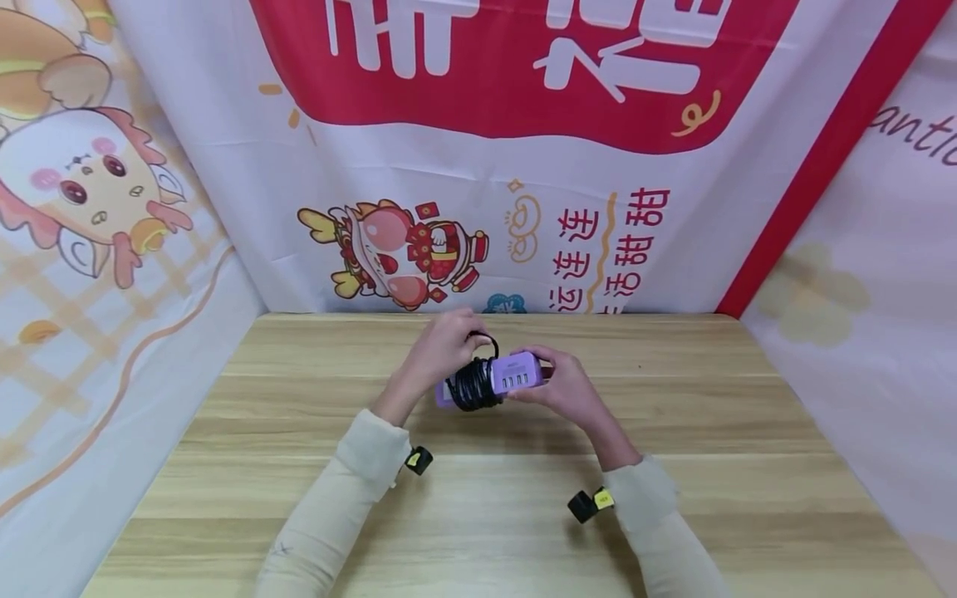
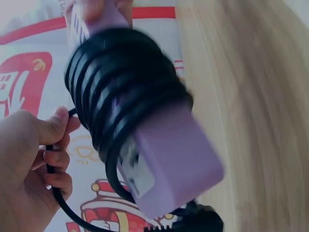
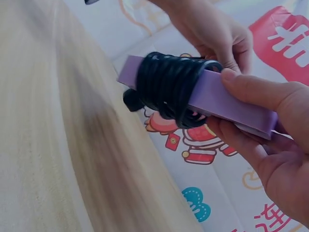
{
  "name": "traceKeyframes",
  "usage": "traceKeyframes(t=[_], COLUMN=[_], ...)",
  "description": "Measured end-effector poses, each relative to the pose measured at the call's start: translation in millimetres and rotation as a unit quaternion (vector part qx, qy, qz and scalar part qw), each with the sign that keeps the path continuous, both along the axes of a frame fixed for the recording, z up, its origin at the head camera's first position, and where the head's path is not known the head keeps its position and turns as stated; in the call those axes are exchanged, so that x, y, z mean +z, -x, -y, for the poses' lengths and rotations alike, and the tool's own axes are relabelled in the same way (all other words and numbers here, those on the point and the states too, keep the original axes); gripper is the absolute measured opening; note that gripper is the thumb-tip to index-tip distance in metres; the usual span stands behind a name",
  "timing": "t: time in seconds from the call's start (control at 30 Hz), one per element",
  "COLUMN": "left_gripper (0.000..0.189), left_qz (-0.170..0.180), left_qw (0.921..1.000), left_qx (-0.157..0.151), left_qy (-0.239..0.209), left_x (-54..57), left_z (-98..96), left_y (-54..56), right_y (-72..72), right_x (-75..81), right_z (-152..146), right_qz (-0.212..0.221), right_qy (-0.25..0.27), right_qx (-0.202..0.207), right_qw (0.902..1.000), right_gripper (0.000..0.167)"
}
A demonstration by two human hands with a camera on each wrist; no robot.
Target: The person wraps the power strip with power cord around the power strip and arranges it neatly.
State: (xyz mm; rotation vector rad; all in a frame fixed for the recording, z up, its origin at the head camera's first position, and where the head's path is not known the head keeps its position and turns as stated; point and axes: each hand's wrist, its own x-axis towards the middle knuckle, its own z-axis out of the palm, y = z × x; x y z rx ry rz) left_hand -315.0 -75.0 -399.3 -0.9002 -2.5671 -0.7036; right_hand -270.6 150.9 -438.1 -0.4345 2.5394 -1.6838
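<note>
A purple power strip with several USB ports is held up over the table. Its black cord is wound around the middle in several turns. My right hand grips one end of the strip, thumb on one side and fingers on the other, as the right wrist view shows. With thumb and index finger, my left hand pinches a loose length of the cord beside the coils, and the other fingers curl around it. A black plug hangs near the strip's free end in the left wrist view.
The wood-grain table lies under both hands. A printed cloth hangs along the back edge, with more cloth at the left and right sides. Small black cameras are worn at both wrists.
</note>
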Motion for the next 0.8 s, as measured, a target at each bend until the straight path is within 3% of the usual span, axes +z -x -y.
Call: traceKeyframes(t=[0.17,0.33,0.63,0.8], left_gripper=[0.018,0.022,0.021,0.018], left_qz=[0.019,0.022,0.065,0.097], left_qw=[0.9996,0.9994,0.992,0.9784], left_qx=[0.022,0.021,0.041,0.03], left_qy=[0.002,-0.015,-0.1,-0.18], left_x=[0.9,-2.8,-12.5,-20.5], left_z=[-9.9,-18.2,-22.5,-25.0], left_y=[-9.2,-16.2,-36.6,-36.4], right_y=[3.4,6.5,18.1,25.0], right_x=[-1.7,-1.6,-4.9,-3.8], right_z=[0,0,4,6], right_qz=[-0.031,-0.051,-0.077,-0.081], right_qy=[0.009,0.004,0.023,0.06], right_qx=[-0.058,-0.108,-0.129,-0.152], right_qw=[0.9978,0.9929,0.9884,0.9833], right_gripper=[0.06,0.062,0.06,0.058])
